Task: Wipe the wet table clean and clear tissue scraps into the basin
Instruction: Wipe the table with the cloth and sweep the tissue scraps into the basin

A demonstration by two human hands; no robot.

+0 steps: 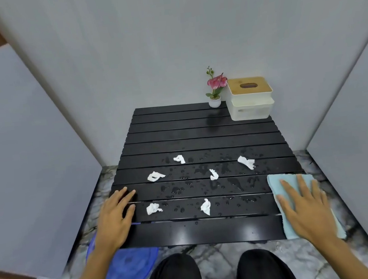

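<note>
We reach both bare forearms forward from the bottom of the view, palms turned down. Our left hand lies flat with its fingers spread and pointing ahead and slightly to the right, thumb held out to the side; nothing is in its grip. Our right hand is also laid flat, fingers splayed and aimed ahead and a little left, pressing downward with an open palm. Our knees, in dark trousers, show between the two arms.
</note>
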